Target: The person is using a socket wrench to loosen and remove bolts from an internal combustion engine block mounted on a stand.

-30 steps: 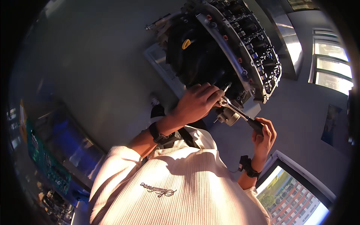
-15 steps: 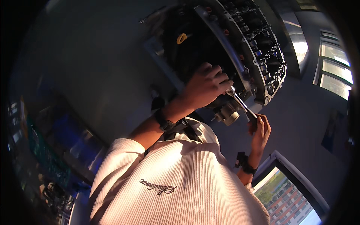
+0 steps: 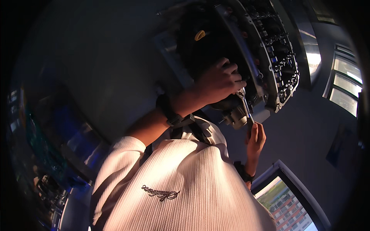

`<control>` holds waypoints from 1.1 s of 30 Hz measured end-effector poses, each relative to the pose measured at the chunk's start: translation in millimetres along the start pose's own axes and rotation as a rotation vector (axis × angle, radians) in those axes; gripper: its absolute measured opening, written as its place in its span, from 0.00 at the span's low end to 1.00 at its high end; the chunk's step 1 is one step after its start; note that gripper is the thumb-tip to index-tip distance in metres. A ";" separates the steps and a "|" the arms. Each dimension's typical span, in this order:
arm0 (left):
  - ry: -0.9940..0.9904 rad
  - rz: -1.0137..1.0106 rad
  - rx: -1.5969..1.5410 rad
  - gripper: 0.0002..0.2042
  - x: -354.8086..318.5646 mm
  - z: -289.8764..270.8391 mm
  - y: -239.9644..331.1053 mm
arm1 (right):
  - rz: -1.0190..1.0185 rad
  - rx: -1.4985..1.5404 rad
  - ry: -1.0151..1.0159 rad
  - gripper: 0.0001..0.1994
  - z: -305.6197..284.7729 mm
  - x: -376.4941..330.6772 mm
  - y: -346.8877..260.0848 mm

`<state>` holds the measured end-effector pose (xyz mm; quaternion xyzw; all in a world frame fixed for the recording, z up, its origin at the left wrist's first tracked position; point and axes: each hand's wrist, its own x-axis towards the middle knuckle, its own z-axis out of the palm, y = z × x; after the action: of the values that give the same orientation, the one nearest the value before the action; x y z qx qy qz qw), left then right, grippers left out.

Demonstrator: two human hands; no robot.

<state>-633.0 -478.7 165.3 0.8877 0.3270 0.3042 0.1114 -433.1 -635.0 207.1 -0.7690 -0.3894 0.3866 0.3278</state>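
A silver ratchet wrench (image 3: pixel 244 102) reaches from one of my hands to the other beside a car engine (image 3: pixel 269 67). Curled at the wrench's head end is my left hand (image 3: pixel 221 81), closed, its knuckles up against the dark side of the engine. My right hand (image 3: pixel 256 139) grips the far end of the handle, fingers wrapped round it. Whatever the ratchet head sits on is hidden behind my left hand and in shadow. A round metal housing (image 3: pixel 236 117) sticks out of the engine just left of the handle.
On the engine's dark side is a yellow loop (image 3: pixel 199 35). Its open top shows rows of camshaft parts (image 3: pixel 274 59). Windows stand at the right (image 3: pixel 345 81) and lower right (image 3: pixel 287 202). Cluttered machinery (image 3: pixel 50 192) lies at the lower left.
The wrench handle has swung leftward and now points more steeply down, my right hand travelling with it. My left hand stays at the head. The whole view has shifted slightly.
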 end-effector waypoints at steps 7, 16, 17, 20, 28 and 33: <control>0.090 -0.029 -0.021 0.12 -3.5 -6.9 0.1 | 0.011 0.141 0.141 0.15 8.9 3.8 0.4; 0.119 -0.050 -0.120 0.14 -16.3 13.8 4.3 | -0.105 -0.193 0.167 0.17 -19.8 14.1 -4.6; 0.170 -0.069 -0.151 0.15 -24.1 18.6 1.4 | -0.229 -0.330 0.100 0.17 -29.1 32.8 -44.6; 0.245 -0.093 -0.179 0.17 -20.5 19.7 14.9 | -0.381 -0.610 0.020 0.14 -53.2 65.1 -106.7; 0.379 -0.196 -0.246 0.20 -26.2 26.9 13.7 | -0.706 -0.431 -0.007 0.10 70.9 98.3 -194.5; 0.404 -0.249 -0.209 0.18 -19.5 29.4 19.9 | -1.058 -0.687 -0.112 0.10 98.0 105.7 -199.3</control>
<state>-616.5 -506.4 140.9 0.7454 0.4163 0.4916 0.1713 -543.2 -429.0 284.1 -0.5124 -0.8354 0.0647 0.1881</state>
